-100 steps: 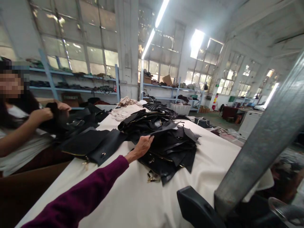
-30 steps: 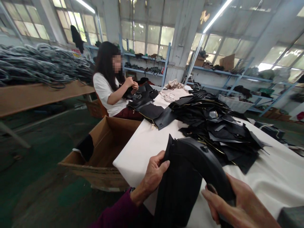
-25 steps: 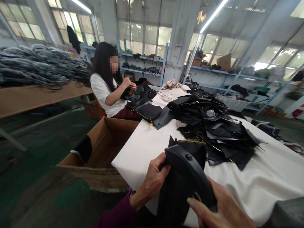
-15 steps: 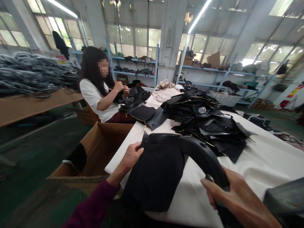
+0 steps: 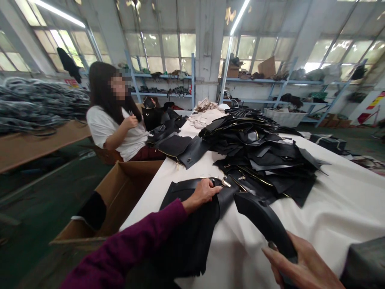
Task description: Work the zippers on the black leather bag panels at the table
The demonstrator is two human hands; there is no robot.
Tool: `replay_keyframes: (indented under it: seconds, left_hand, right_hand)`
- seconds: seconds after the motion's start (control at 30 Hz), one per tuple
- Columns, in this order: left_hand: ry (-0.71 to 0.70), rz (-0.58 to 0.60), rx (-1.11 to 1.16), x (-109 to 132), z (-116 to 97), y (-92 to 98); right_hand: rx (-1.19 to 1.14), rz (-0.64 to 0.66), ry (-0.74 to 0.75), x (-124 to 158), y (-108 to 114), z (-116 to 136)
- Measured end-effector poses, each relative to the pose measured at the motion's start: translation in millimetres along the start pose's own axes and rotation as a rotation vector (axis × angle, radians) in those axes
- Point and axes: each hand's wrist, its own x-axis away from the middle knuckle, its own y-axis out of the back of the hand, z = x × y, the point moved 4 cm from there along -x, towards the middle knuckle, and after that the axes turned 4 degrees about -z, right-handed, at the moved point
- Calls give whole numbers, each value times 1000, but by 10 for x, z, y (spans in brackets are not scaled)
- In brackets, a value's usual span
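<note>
Leftward from hands [image 5: 206,190], carton [image 5: 122,194], black cloth [image 5: 94,208] inside

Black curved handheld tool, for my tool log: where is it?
Lower right of the head view: the tool is in the right hand, its tip beside the flat black zippered piece under the left hand.

L hand [image 5: 205,192] went from the black piece's [image 5: 192,237] top L corner to its top R end, next to a metal clip [image 5: 225,183] u couldn't see half a sec ago. Tool [image 5: 264,220] backed off that R end, tip's lower now. Also co-worker's hands [image 5: 130,121] are apart, were tog b4.
</note>
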Motion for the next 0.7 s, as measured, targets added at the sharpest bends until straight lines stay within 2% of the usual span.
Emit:
replay_keyframes:
  seconds: [0.07,0.13,0.37,0.43,0.6,0.7]
  left_hand:
    - [-17,-63,43,-91,65,-126]
    - [-30,-107,104,-115,127,-169]
    - [0,-196,209,110,221,-71]
    - [20,-198,182,128,221,-52]
    - [15,-115,100,29,210,-92]
    - [-29,-146,119,11,226,-108]
  right_hand:
    - [-50,10,18,-60,19,-2]
    - [-74,36,62,-106,34,16]
    - [-110,117,103,-309,-70,174]
    - [-116,111,113,-378,-95,209]
    - [-81,39,60,-494,-55,179]
    - [-80,59,55,-518,-51,156]
